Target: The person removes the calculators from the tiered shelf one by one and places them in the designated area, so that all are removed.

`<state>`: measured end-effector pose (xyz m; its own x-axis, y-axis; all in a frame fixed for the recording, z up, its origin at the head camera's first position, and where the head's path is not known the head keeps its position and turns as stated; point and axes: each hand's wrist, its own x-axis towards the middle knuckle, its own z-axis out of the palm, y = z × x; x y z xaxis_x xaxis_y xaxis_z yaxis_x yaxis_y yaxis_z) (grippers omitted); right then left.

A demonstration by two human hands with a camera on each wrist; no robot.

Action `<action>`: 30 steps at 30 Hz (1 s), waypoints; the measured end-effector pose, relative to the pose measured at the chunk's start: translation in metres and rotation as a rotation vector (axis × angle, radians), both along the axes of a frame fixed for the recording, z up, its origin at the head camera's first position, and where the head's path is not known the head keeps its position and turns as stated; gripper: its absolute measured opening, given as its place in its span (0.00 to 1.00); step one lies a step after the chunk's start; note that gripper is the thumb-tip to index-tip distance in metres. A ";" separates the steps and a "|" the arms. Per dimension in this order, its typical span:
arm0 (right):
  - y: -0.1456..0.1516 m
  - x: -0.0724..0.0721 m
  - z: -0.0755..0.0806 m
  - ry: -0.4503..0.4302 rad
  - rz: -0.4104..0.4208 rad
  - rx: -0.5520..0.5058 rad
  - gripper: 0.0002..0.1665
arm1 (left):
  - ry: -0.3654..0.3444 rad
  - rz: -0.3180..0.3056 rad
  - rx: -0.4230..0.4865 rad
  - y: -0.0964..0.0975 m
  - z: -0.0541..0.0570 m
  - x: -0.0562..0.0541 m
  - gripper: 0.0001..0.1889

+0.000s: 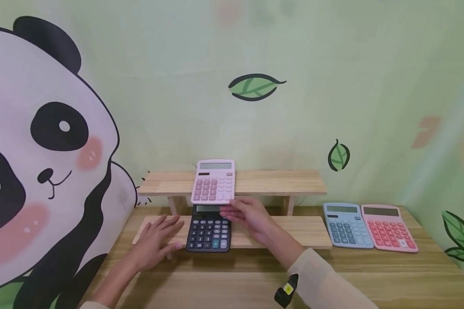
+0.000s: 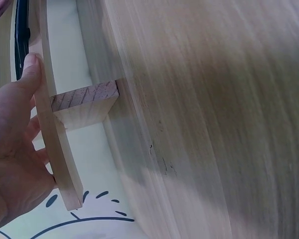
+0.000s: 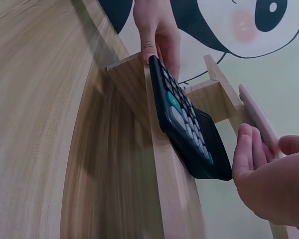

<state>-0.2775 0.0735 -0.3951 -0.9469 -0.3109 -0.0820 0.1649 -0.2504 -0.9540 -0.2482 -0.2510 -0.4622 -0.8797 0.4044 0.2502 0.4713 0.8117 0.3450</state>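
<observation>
pale pink calculator (image 1: 214,182) at the centre of my head view, lying on the upper shelf (image 1: 278,182) and overhanging its front edge. left of centre, i see the left hand (image 1: 156,240) at the lower shelf (image 1: 278,229), fingers loosely extended, thumb by the black calculator (image 1: 209,231) at lower centre. the right hand (image 1: 251,216) has its fingers pinching the pale pink calculator's lower right corner. at lower right, i see a blue calculator (image 1: 348,225), then a coral calculator (image 1: 389,228) just beside it, on the counter (image 1: 255,283).
</observation>
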 end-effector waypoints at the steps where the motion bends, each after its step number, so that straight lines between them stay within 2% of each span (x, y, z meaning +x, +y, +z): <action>1: 0.000 0.000 0.000 -0.003 -0.001 -0.001 0.20 | 0.000 -0.001 0.000 0.000 0.000 0.000 0.35; 8: -0.001 -0.001 0.000 -0.020 0.015 -0.014 0.23 | -0.001 0.001 -0.011 0.000 -0.003 -0.001 0.35; 13: 0.000 -0.004 0.000 -0.036 -0.015 -0.027 0.24 | -0.002 -0.012 -0.011 0.002 -0.005 -0.002 0.35; 24: -0.006 -0.002 -0.003 -0.042 -0.032 -0.033 0.21 | -0.013 -0.017 -0.017 0.006 -0.006 0.000 0.35; 30: -0.006 -0.002 0.000 -0.013 0.012 -0.047 0.21 | 0.007 -0.002 -0.034 0.002 -0.002 0.000 0.35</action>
